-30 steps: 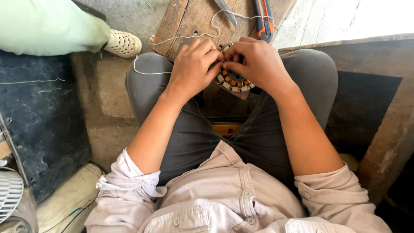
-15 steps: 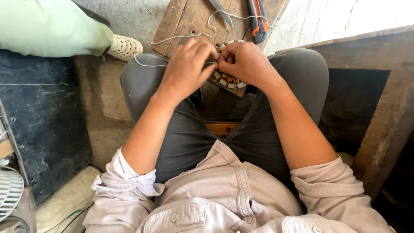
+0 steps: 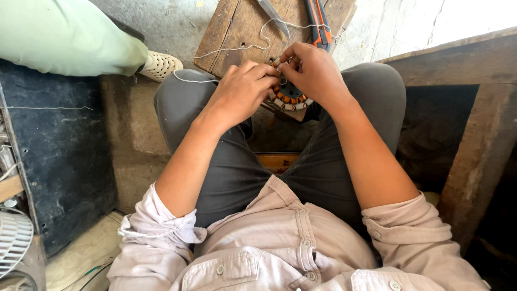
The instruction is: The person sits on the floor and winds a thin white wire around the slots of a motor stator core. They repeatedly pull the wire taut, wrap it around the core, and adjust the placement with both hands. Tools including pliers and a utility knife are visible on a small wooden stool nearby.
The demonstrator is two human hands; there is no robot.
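1. Hands meet over a wound stator [image 3: 291, 98] held between the knees, before the wooden board [image 3: 237, 32].
2. Left hand [image 3: 242, 91] pinches at its rim; right hand [image 3: 312, 73] clasps the far side, fingertips by white string [image 3: 258, 40].
3. Judged step: lacing coils; steadiness matters.

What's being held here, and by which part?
Both hands grip a round wound coil ring: left hand at its left edge, right hand over its top and right rim. Fingers cover the exact contact points.
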